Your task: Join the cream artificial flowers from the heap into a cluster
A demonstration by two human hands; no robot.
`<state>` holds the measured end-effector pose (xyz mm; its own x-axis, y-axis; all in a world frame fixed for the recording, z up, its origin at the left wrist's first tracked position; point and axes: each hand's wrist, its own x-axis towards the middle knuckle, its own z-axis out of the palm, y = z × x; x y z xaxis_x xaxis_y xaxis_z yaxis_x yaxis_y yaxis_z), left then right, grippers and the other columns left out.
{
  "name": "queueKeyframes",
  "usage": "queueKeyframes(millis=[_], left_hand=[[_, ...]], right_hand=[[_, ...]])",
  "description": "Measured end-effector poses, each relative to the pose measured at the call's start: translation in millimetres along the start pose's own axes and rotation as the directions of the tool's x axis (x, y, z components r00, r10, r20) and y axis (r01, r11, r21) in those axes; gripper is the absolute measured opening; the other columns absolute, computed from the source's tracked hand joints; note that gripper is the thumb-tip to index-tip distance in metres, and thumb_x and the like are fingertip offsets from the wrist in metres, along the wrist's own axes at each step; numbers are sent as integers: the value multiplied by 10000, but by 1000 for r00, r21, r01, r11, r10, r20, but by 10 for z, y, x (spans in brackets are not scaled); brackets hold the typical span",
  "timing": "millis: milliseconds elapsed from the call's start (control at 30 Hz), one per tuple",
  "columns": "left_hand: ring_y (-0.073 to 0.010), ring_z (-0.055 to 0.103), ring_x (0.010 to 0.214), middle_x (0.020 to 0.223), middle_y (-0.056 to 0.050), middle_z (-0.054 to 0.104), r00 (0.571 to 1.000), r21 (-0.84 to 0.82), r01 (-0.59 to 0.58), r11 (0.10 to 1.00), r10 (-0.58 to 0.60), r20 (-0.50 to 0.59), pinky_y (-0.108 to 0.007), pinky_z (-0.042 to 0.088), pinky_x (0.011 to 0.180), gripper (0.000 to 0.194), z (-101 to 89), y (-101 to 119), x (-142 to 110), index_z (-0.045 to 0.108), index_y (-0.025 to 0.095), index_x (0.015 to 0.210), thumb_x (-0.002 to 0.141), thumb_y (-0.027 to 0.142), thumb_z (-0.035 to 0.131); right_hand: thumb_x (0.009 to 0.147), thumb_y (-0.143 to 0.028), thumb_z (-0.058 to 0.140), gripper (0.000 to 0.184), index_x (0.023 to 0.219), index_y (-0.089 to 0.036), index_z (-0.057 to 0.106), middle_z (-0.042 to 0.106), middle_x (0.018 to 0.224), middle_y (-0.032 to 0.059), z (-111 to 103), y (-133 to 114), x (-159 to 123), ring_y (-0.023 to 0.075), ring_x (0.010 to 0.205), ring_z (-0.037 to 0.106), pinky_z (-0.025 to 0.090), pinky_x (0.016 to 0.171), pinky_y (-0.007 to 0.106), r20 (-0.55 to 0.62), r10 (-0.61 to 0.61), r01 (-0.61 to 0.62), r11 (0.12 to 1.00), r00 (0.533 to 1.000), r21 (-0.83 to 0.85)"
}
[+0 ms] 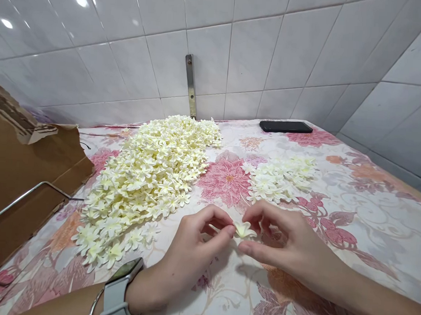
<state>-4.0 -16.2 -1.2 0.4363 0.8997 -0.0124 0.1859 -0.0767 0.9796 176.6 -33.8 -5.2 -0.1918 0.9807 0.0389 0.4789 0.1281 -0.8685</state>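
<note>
A single pale yellow-white artificial flower (243, 230) is held above the tablecloth. My left hand (199, 249) pinches it at its left edge between thumb and forefinger. Around its right side curves my right hand (284, 240), thumb and forefinger apart; whether a fingertip touches a petal I cannot tell. A large heap of similar flowers (156, 159) lies to the left, beyond my left hand. Just beyond my right hand is a smaller, whiter pile of flowers (280, 178).
A floral tablecloth (363, 224) covers the table. At the left stands a torn cardboard box (27, 179) with a bent metal wire (41, 183) in front. A black phone (285, 127) lies at the back, near the tiled wall (252, 51). A metal strip (190, 85) is fixed to the tiles.
</note>
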Motion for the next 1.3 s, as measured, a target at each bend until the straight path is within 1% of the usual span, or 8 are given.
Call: queueKeyframes(millis=[100, 267, 567, 800, 933, 1100, 1200, 1300], left_hand=[[-107, 576, 676, 746, 29, 620, 999, 37, -26, 999, 24, 34, -186, 426, 584, 69, -2, -4, -30, 612, 200, 815, 842, 251, 574], [-149, 620, 829, 927, 5, 696, 999, 26, -40, 999, 40, -3, -221, 460, 707, 147, -12, -2, 5, 693, 249, 941, 812, 279, 629], [-115, 549, 668, 710, 9, 616, 994, -110, 85, 990, -92, -55, -200, 427, 610, 139, 0, 18, 35, 652, 173, 743, 813, 283, 605], [-123, 547, 713, 733, -4, 618, 983, -169, 153, 974, -133, 124, -209, 424, 665, 171, 9, 23, 23, 673, 163, 782, 816, 312, 597], [-134, 552, 742, 745, -11, 613, 975, -209, 169, 963, -132, 179, -228, 435, 697, 172, 19, 2, 2, 675, 162, 802, 807, 325, 620], [-159, 575, 875, 1055, -36, 610, 992, -304, 121, 945, -104, 70, -253, 489, 721, 402, 13, -3, -8, 578, 273, 1154, 765, 260, 680], [-154, 582, 883, 1031, -29, 621, 997, -270, 75, 960, -68, 36, -239, 487, 723, 239, 9, 2, 11, 636, 241, 1007, 771, 242, 673], [-139, 589, 855, 909, -9, 635, 997, -267, 68, 961, -78, -25, -214, 469, 707, 160, 16, 6, 32, 630, 206, 898, 749, 193, 684]], right_hand=[[825, -372, 588, 244, 656, -200, 554, 520, 604, -30, -3, -12, -12, 127, 584, 474, 355, 551, 247, 66, -84, 82, 996, 994, 28], [852, -341, 569, 134, 832, -229, 641, 646, 841, 5, -18, -18, -20, 167, 789, 593, 448, 690, 253, 79, -65, 45, 973, 995, 227], [874, -314, 539, 148, 820, -244, 657, 664, 860, 17, -38, 28, -3, 173, 811, 610, 467, 671, 269, -50, -161, 167, 975, 986, 146], [852, -66, 522, 152, 838, -196, 598, 619, 764, 12, 6, 46, -50, 125, 679, 582, 439, 593, 245, -190, -573, 532, 815, 797, -230], [833, -46, 524, 149, 846, -180, 589, 611, 746, 31, 24, 25, -54, 139, 658, 581, 445, 570, 262, -186, -666, 594, 736, 723, -326], [852, -124, 514, 129, 895, -224, 583, 653, 846, 33, 25, 11, -62, 168, 759, 624, 478, 663, 281, -171, -489, 452, 866, 855, -212], [883, -231, 508, 151, 1025, -260, 552, 654, 853, 20, 30, 22, -67, 169, 767, 630, 494, 650, 265, -128, -263, 260, 965, 956, -38], [882, -255, 508, 101, 980, -259, 531, 614, 826, 6, 27, 32, -63, 157, 773, 618, 494, 638, 242, -113, -194, 201, 978, 974, 52]])
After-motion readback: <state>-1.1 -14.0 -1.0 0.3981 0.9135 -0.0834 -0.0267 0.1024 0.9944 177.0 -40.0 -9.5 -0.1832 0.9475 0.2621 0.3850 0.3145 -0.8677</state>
